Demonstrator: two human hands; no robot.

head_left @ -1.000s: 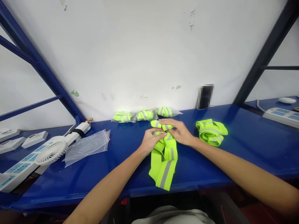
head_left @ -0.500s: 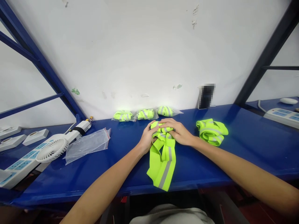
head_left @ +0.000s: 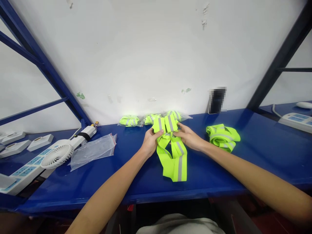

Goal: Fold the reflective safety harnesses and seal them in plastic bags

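Between my two hands is a yellow-green reflective strap [head_left: 174,162] with grey stripes, its top part folded into two flat loops and its lower part hanging as a long loop toward the table's front edge. My left hand [head_left: 150,141] pinches the left fold, thumb on top. On the other side, my right hand [head_left: 187,136] grips the right fold with thumb and fingers. Off to the right lies another reflective strap [head_left: 223,137], loosely bundled. Behind my hands, several bagged straps [head_left: 129,120] in clear plastic sit along the wall.
Clear zip bags [head_left: 94,151] lie flat at left, beside a white handheld fan [head_left: 57,156] and a white power strip [head_left: 26,170]. A dark, blurred-out upright object [head_left: 216,100] leans on the wall. Blue metal posts [head_left: 48,71] frame the blue table [head_left: 136,175].
My hands have drawn slightly apart and turned up the strap's top, so two flat striped folds now show. The hanging loop has shifted up and a little right.
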